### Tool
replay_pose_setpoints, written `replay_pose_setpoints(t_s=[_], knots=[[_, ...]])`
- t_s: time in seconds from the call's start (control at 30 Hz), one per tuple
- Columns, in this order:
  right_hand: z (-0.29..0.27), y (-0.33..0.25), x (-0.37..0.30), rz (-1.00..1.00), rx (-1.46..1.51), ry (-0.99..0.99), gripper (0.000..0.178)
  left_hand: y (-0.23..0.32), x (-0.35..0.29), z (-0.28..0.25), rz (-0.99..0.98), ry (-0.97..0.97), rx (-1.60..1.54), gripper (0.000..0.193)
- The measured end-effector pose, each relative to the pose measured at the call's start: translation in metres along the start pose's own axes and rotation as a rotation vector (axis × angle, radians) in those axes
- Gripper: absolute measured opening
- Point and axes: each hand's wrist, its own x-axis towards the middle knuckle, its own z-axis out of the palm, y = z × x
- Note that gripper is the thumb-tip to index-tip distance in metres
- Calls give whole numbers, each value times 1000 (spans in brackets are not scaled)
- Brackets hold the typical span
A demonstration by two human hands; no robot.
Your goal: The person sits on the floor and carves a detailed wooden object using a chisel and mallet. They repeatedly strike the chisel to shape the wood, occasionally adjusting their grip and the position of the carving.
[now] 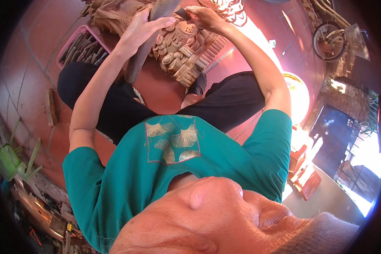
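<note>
My left hand [136, 31] is closed around a long, dark wooden club [143, 57], which slants from the top edge down toward my left knee. In my right hand [206, 19] is a short dark chisel [182, 14], its flat end pointing at the club; the rest of it is hidden by my fingers. Club and chisel are close together, and I cannot tell whether they touch. Below both hands lies a brown wood carving [182, 48] with deep relief of rounded swirls and a ribbed edge. It rests on the floor in front of my crossed legs.
A pink basket [84, 28] full of dark, narrow tools stands by my left knee. On the red tiled floor [34, 55] lies a wood strip [51, 106]. A green plastic object [7, 161] is at far left. A bicycle wheel [329, 41] stands far right, near a bright round lamp or fan [297, 91].
</note>
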Motion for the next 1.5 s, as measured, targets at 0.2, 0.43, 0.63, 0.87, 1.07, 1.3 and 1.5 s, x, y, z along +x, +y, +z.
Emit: replay_pose_setpoints(t_s=[0.2,0.43,0.63,0.87,1.07,1.3,1.5], knots=[[9,-1,4,62,-14,-27,47,-1,-13,-1,-11,142,-79,32],[0,-23,12,37,-173,-151,34,-45,-42,56,28,474,-391,28],[7,-16,10,23,-160,-101,53,-63,-38,58,-214,227,-462,33],[3,-16,12,96,-153,-93,39,-57,-40,63,-41,415,-543,30],[2,-19,9,97,-150,-64,38,-73,-36,63,-217,188,-519,30],[-15,9,-7,111,-44,178,28,-63,-32,63,-151,232,-556,30],[-24,23,-21,135,79,317,38,-66,-32,66,-138,184,-446,31]])
